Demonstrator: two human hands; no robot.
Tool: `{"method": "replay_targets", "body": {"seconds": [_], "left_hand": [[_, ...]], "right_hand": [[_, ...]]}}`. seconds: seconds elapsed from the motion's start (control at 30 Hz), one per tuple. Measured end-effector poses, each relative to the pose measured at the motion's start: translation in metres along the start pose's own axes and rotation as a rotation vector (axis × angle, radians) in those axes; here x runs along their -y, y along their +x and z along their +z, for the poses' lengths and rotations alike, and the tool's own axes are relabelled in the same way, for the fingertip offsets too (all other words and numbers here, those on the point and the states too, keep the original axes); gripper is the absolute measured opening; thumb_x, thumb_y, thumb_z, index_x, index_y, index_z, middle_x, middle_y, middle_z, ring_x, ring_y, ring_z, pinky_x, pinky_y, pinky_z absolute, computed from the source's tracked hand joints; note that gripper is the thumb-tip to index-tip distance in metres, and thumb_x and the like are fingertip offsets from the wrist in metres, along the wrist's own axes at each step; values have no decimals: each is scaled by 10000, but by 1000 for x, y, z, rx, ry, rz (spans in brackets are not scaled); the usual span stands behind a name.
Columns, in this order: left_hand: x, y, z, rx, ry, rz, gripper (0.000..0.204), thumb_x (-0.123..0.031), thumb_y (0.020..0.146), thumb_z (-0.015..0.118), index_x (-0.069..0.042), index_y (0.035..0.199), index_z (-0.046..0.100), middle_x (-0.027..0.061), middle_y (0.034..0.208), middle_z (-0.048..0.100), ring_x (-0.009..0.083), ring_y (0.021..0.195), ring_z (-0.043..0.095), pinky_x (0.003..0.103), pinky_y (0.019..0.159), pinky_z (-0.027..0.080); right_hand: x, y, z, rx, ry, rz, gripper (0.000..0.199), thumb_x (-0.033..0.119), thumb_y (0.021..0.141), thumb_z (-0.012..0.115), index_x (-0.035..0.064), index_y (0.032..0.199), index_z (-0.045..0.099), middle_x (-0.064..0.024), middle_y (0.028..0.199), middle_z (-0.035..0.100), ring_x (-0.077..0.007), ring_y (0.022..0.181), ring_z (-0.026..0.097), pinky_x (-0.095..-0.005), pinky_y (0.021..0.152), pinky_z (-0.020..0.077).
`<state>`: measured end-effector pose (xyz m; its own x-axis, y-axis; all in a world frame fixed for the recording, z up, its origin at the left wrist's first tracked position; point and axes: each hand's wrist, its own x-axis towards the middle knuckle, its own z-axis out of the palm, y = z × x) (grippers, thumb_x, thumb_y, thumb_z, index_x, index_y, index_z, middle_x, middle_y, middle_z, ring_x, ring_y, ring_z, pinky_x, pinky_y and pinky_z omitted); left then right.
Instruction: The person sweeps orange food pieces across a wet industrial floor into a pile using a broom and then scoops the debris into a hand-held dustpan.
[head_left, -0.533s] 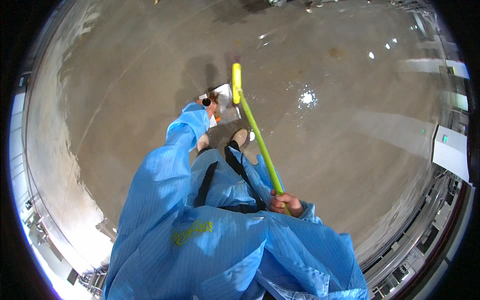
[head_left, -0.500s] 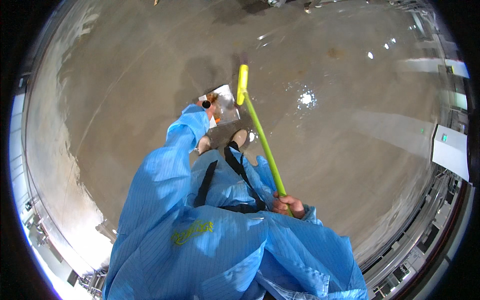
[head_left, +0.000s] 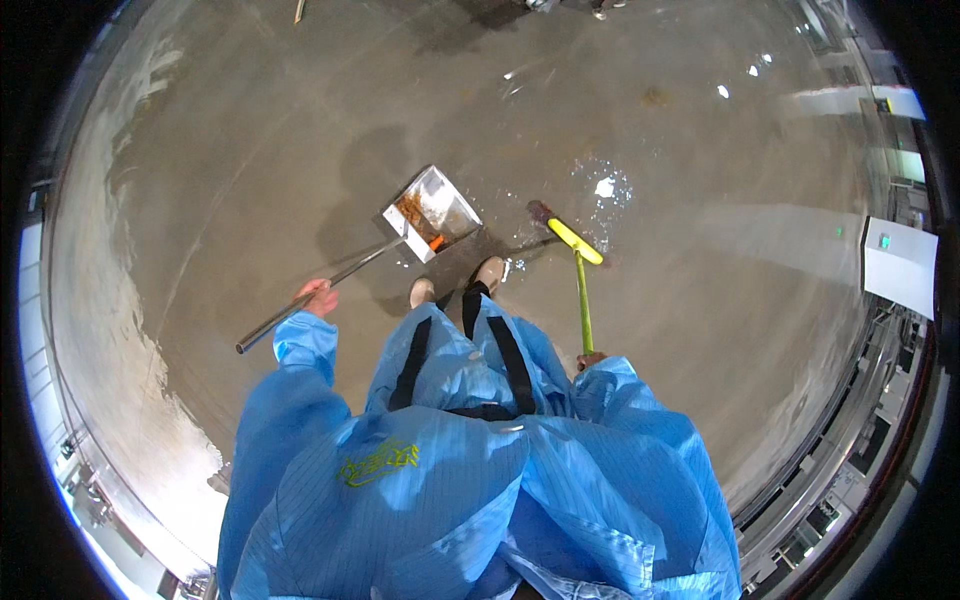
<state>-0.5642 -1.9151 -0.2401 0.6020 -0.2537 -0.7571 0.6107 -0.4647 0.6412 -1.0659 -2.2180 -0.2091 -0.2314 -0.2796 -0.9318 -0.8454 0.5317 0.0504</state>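
Note:
To the left, my left hand (head_left: 318, 298) is closed round the metal handle (head_left: 350, 271) of a long-handled dustpan. The silver pan (head_left: 441, 200) sits on the wet floor ahead of my feet, with brownish debris (head_left: 411, 208) and a small orange piece (head_left: 437, 242) inside. My right hand (head_left: 591, 360), partly hidden by its sleeve, grips a green broom handle (head_left: 585, 310). The yellow broom head (head_left: 575, 242), with dark bristles (head_left: 540, 211) showing at one end, lies to the right of the pan and apart from it.
Wet grey concrete floor (head_left: 300, 150) spreads all round, with bright water glints (head_left: 604, 187). My two shoes (head_left: 490, 270) stand just behind the dustpan. A white panel (head_left: 898, 268) and metal equipment (head_left: 850, 440) line the right edge. A thin stick-like piece (head_left: 299, 11) lies far ahead.
My left hand has swung left and back, so the dustpan handle now slants and the pan has turned. The broom head has moved right and rotated, and my right hand has shifted forward.

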Motion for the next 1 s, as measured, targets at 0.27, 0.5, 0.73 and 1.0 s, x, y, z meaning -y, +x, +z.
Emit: {"method": "replay_targets", "body": {"seconds": [0.27,0.5,0.73,1.0], "left_hand": [[36,23,-18,-22,-57,27,383,-350,781,545,-27,967,456,117,953,516,270,897,541,360,721,477],[49,47,-9,-55,-208,-4,415,-464,799,451,-54,856,425,137,918,483,316,878,531,403,714,468],[16,25,12,-93,-269,32,394,-446,805,452,-56,839,410,111,850,458,324,858,536,421,708,472],[-49,-122,79,-302,-296,107,379,-419,808,460,-48,866,415,94,847,435,332,819,545,407,636,503]], "right_hand": [[-2,-58,48,3,380,77,128,162,738,548,40,739,513,-72,576,475,-165,446,442,-295,381,361],[-39,-118,87,35,169,-73,291,250,763,472,44,948,564,-105,625,541,-209,513,516,-342,470,410],[-61,-134,42,49,46,-156,297,261,746,495,50,947,553,-123,656,548,-232,562,526,-356,505,414],[-71,-116,-74,-27,-77,-262,309,274,727,521,55,945,539,-143,692,555,-259,617,538,-372,545,419]]}}
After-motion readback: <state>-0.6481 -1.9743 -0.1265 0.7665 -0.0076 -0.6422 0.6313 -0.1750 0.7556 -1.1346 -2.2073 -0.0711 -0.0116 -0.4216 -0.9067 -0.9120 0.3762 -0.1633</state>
